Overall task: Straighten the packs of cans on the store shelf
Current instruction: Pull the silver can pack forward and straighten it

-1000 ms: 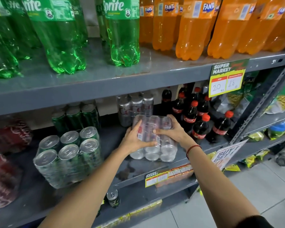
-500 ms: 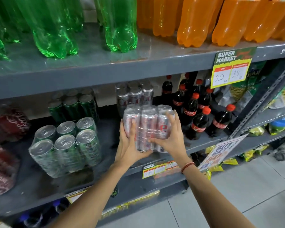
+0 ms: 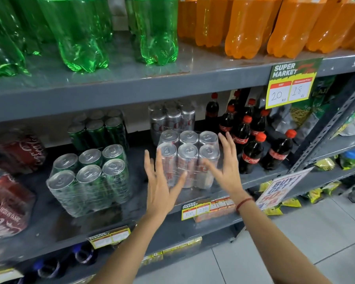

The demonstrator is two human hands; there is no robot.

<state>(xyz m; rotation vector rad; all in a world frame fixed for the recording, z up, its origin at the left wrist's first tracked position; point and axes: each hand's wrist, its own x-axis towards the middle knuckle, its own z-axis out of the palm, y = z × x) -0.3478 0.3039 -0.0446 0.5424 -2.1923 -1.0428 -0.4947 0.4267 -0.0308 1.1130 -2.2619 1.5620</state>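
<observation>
A shrink-wrapped pack of silver cans (image 3: 188, 156) stands upright on the grey middle shelf (image 3: 254, 180), tops facing up. My left hand (image 3: 161, 184) hovers just in front of its left side, fingers spread, holding nothing. My right hand (image 3: 223, 168) is spread open at the pack's right front corner, off the wrap or barely brushing it. A second silver pack (image 3: 171, 117) stands behind. A pack of green cans (image 3: 90, 177) stands to the left, turned slightly askew, with another green pack (image 3: 98, 130) behind it. Red can packs (image 3: 6, 199) lie at the far left.
Small cola bottles (image 3: 252, 144) crowd the shelf right of the silver pack. Green (image 3: 84, 35) and orange bottles (image 3: 248, 27) fill the upper shelf. A yellow price sign (image 3: 291, 85) hangs from its edge. A promo sign (image 3: 283, 187) and snack bags sit at right.
The silver pack went from lying tilted in both hands to standing upright on the shelf. Both hands have let go and pulled back with fingers spread.
</observation>
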